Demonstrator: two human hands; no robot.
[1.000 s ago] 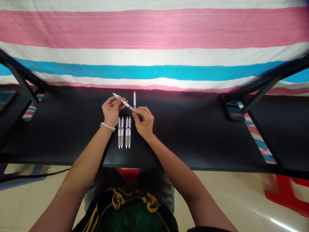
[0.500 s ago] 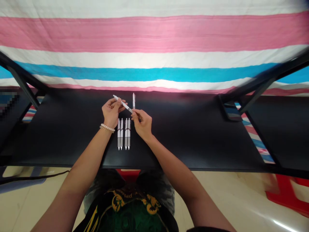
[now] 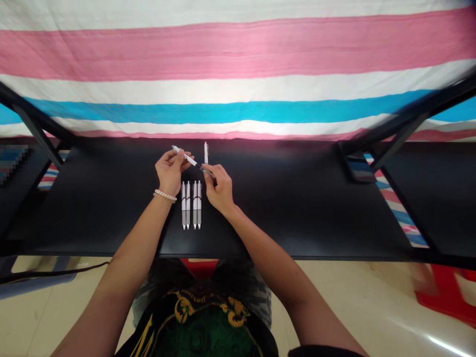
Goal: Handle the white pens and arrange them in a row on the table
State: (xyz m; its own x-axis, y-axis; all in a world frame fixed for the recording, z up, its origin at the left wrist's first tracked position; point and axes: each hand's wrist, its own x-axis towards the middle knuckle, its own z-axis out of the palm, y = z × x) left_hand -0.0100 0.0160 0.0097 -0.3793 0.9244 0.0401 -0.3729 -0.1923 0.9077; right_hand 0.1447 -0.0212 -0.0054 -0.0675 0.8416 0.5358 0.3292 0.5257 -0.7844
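1. A striped cloth (image 3: pixel 238 59) in pink, white and blue hung behind a black table (image 3: pixel 293 213). A red plastic stool (image 3: pixel 442 292) stood on the tiled floor (image 3: pixel 48 317) at the right edge of the view.
2. The left forearm (image 3: pixel 134 248) and right forearm (image 3: pixel 267 248) reached in from below, bringing both hands together above the middle of the table.
3. Four white-and-grey retractable pens (image 3: pixel 191 204) lay in a close parallel row just below the hands, all pointing the same way, as if deliberately lined up. A lone pen (image 3: pixel 206 152) lay apart near the table's far edge.
4. The left hand (image 3: pixel 170 171) held a slanted pen (image 3: pixel 188 158) near its white end, with the thumb and fingers closed narrowly around the barrel.
5. The right hand (image 3: pixel 220 188) pinched the pen's grey end between thumb and forefinger, so that both hands supported it above the table.
6. A beaded bracelet (image 3: pixel 165 196) circled the left wrist.
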